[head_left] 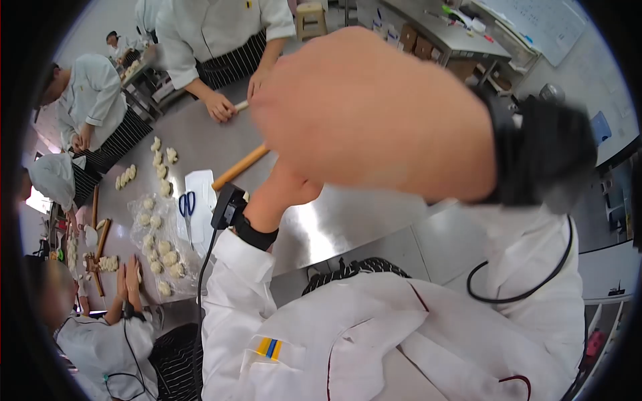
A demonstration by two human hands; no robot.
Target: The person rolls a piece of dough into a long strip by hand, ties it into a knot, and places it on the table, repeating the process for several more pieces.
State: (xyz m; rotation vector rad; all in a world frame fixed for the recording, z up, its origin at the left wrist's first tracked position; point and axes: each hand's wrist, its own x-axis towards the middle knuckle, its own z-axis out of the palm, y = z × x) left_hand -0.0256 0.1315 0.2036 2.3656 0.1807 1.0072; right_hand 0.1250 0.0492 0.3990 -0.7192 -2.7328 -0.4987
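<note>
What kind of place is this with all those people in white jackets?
It's probably a cooking classroom or training kitchen. You can see striped aprons, pale lumps that look like dough on a metal table, and a whiteboard at the upper right.

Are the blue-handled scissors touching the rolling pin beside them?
Apart. The head view shows a strip of white sheet between the blue-handled scissors and the visible end of the rolling pin.

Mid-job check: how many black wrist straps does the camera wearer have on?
2. The left strap sits at the wrist of the left hand; the right strap, blurred, at the wrist of the right hand. Both are in view.
</note>
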